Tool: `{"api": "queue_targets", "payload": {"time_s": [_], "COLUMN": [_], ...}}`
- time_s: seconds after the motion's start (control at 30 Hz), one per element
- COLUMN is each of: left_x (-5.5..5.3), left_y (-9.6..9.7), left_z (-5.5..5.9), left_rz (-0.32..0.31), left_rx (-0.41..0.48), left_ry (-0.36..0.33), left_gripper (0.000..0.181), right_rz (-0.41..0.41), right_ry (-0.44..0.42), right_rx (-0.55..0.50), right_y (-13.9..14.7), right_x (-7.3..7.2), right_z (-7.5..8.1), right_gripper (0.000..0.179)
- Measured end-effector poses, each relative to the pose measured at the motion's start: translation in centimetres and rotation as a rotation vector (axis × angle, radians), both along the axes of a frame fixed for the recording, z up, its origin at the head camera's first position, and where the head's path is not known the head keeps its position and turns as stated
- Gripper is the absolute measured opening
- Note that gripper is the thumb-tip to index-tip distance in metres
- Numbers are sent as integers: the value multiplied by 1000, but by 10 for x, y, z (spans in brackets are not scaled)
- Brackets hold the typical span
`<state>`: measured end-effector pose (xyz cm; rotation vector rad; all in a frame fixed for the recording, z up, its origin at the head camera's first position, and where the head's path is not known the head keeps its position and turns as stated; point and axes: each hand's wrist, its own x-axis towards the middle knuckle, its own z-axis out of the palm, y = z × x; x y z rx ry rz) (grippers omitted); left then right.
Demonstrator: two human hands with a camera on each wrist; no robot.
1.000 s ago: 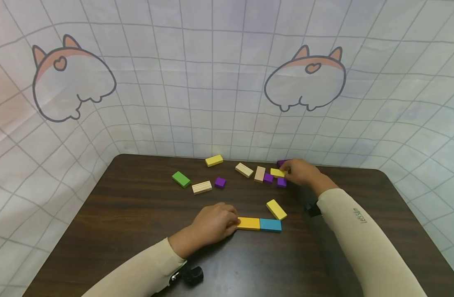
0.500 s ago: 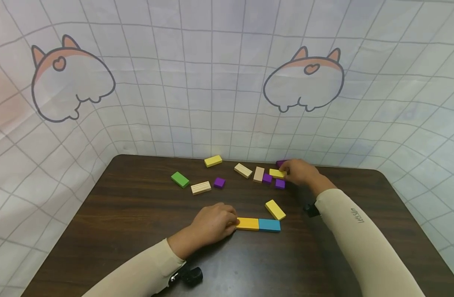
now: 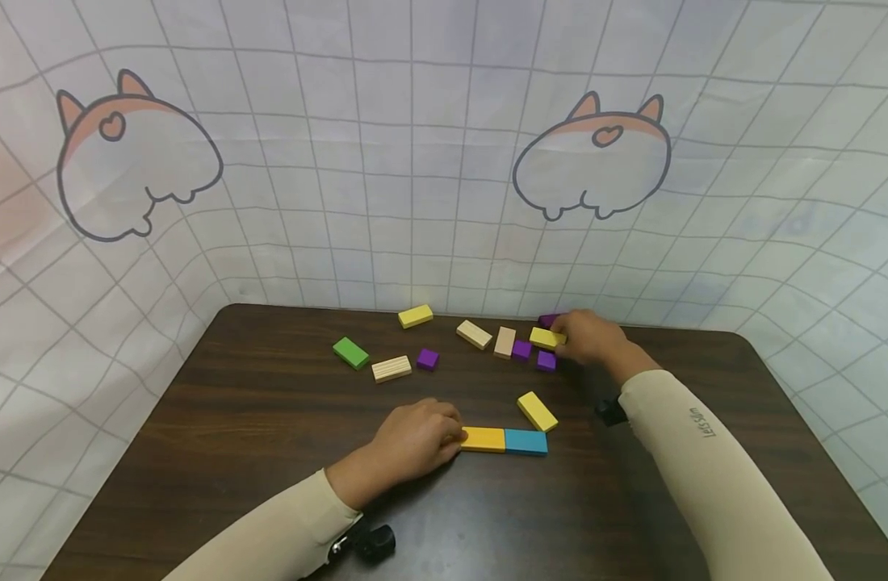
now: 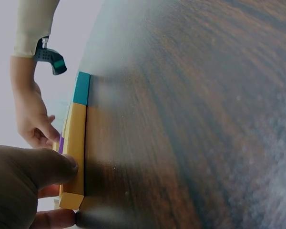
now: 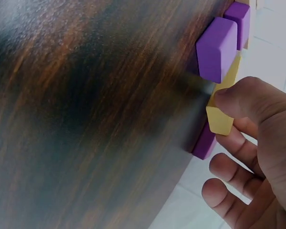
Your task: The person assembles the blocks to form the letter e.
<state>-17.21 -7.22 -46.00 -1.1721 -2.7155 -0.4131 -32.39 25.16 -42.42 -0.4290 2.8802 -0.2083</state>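
My left hand [image 3: 418,440] pinches the left end of an orange block [image 3: 483,439] lying flat on the dark wooden table [image 3: 270,452]. A blue block [image 3: 526,442] lies end to end with it, forming a straight row. Near the back edge, my right hand [image 3: 592,335] holds a yellow block [image 5: 221,112] between thumb and index finger, its other fingers loosely bent. Two small purple blocks [image 3: 521,350] [image 3: 546,361] lie close to that yellow block. Behind it, another purple block [image 3: 550,320] is partly covered by my right hand.
A second yellow block [image 3: 537,411] lies slanted just behind the row. Farther back are a third yellow block [image 3: 416,316], a green block [image 3: 351,353], a purple cube [image 3: 428,359] and several plain wooden blocks [image 3: 391,369]. A grid-patterned cloth [image 3: 386,202] hangs behind the table.
The yellow block in my right hand has shifted slightly to the right, away from the small purple blocks. My left hand keeps its hold on the orange block.
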Motion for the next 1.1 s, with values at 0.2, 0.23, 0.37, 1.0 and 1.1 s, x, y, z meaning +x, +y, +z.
{"api": "queue_targets", "payload": {"time_s": [0.2, 0.23, 0.37, 1.0, 1.1], "left_x": [0, 0, 0, 0, 0], "left_y": [0, 0, 0, -1, -1], "left_z": [0, 1, 1, 2, 2], "left_rz": [0, 1, 1, -11, -16], "left_rx": [-1, 0, -2, 17, 23], "left_ry": [-1, -2, -3, 19, 21], "left_gripper": [6, 6, 6, 4, 4], "right_rz": [15, 25, 68, 139, 146], "right_ry": [62, 72, 97, 74, 68], "right_rx": [-16, -25, -69, -129, -126], "right_y": [-1, -2, -6, -31, -34], "right_x": [2, 3, 9, 33, 38], "right_z": [5, 6, 11, 13, 13], "right_gripper": [42, 42, 41, 33, 35]}}
